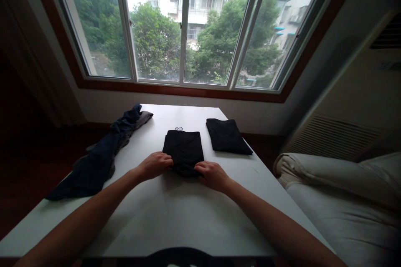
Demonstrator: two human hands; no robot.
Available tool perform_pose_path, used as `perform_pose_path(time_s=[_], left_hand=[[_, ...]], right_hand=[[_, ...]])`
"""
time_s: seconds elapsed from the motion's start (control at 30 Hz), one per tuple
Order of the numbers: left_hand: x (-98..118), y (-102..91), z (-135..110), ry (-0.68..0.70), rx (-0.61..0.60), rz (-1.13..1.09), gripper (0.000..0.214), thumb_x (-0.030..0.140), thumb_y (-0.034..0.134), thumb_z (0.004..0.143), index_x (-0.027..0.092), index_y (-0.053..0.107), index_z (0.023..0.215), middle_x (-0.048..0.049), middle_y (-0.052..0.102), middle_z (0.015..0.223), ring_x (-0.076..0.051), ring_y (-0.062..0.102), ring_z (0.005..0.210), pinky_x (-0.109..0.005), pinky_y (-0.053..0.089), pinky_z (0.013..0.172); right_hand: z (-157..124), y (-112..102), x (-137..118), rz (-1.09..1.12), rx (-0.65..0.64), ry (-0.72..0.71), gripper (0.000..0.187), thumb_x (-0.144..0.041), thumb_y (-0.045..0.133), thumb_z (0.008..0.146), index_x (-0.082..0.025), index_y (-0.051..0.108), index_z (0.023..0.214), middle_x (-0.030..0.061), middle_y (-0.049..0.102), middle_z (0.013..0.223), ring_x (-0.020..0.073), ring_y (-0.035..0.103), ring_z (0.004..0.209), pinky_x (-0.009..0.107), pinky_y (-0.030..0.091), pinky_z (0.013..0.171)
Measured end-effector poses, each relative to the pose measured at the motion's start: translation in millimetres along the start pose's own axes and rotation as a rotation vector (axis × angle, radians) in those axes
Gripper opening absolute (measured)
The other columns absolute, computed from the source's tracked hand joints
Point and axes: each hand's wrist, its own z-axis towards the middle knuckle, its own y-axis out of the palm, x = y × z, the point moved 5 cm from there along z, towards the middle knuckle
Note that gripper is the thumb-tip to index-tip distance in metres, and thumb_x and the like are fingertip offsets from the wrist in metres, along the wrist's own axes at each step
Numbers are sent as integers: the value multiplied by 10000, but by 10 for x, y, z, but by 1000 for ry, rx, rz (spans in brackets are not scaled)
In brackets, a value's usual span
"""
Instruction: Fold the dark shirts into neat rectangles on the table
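Note:
A black garment (pixel 184 150), folded into a compact block, lies in the middle of the white table (pixel 175 217). At its near left corner my left hand (pixel 156 164) is closed on the cloth, with the fingers curled over the edge. My right hand (pixel 213 174) pinches the near right corner in the same way. A thin cord loop (pixel 178 128) shows at the garment's far edge. To the right rests another dark folded garment (pixel 227 136), apart from both hands. What kind of garment either one is, I cannot tell.
Along the table's left edge lie crumpled dark blue and grey clothes (pixel 100 158), partly hanging over. A pale sofa (pixel 338 183) stands close on the right. Beyond the table is a wall with a wide window (pixel 183 29).

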Motion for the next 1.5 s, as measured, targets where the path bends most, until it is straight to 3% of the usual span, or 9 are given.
perform_pose_path(time_s=[0.13, 0.27, 0.5, 0.73, 1.0, 1.17, 1.3, 1.43, 1.5], left_hand=[[39, 29, -12, -1, -54, -55, 99, 194, 650, 953, 221, 626, 860, -6, 692, 883, -181, 661, 822, -291, 454, 763], [108, 55, -18, -7, -84, -90, 106, 179, 684, 870, 222, 594, 834, -1, 685, 866, -191, 657, 816, -296, 440, 739], [255, 153, 23, 24, -86, -150, 242, 360, 771, 876, 229, 612, 1002, -20, 700, 933, -216, 657, 858, -308, 444, 746], [310, 277, 56, 54, -97, -83, 99, 209, 697, 917, 218, 600, 927, -23, 690, 925, -207, 657, 856, -321, 445, 750], [368, 310, 55, 101, -39, -15, 107, 110, 612, 919, 211, 581, 902, -32, 661, 917, -193, 627, 827, -330, 446, 760], [391, 304, 68, 107, -43, -7, 136, 128, 557, 976, 213, 580, 872, -29, 650, 876, -181, 609, 788, -317, 439, 753], [386, 257, 90, 58, -47, 17, 139, 79, 567, 931, 208, 605, 966, -39, 674, 936, -199, 623, 844, -321, 435, 762], [367, 235, 90, 10, -11, 12, 376, 40, 573, 893, 221, 606, 1220, -36, 686, 1005, -212, 633, 911, -332, 439, 801], [357, 236, 81, 5, -17, 24, 369, 56, 587, 891, 232, 617, 1214, -38, 676, 1001, -218, 625, 911, -338, 438, 800]], right_hand=[[14, 67, -125, -18, 51, 30, 389, -394, 775, 862, -205, 710, 1196, 106, 711, 1136, 265, 650, 1024, 364, 513, 895], [33, 162, -231, -16, 103, -79, 561, -441, 767, 900, -218, 626, 1395, 132, 666, 1242, 281, 609, 1095, 397, 515, 924], [39, 227, -212, -49, 166, -217, 355, -305, 692, 992, -310, 689, 1346, 93, 653, 1153, 221, 583, 987, 341, 501, 850], [45, 221, -203, -33, 103, -217, 311, -265, 658, 1006, -276, 709, 1312, 66, 642, 997, 196, 559, 883, 305, 477, 772], [45, 165, -207, 28, 31, -171, 378, -416, 682, 993, -251, 667, 1333, 75, 659, 1042, 223, 598, 948, 324, 491, 803], [69, 209, -173, 2, -15, -110, 198, -331, 723, 947, -218, 679, 1104, 54, 666, 1004, 208, 604, 927, 300, 465, 779], [78, 234, -159, -17, -39, -89, 134, -307, 699, 949, -204, 652, 1021, 52, 673, 978, 194, 609, 890, 286, 440, 749], [70, 251, -147, -25, -46, -69, 107, -291, 679, 957, -205, 645, 1011, 38, 689, 937, 187, 628, 859, 283, 426, 730], [61, 259, -138, -25, -42, -63, 106, -297, 677, 961, -207, 643, 1006, 32, 696, 920, 186, 635, 849, 282, 421, 719]])
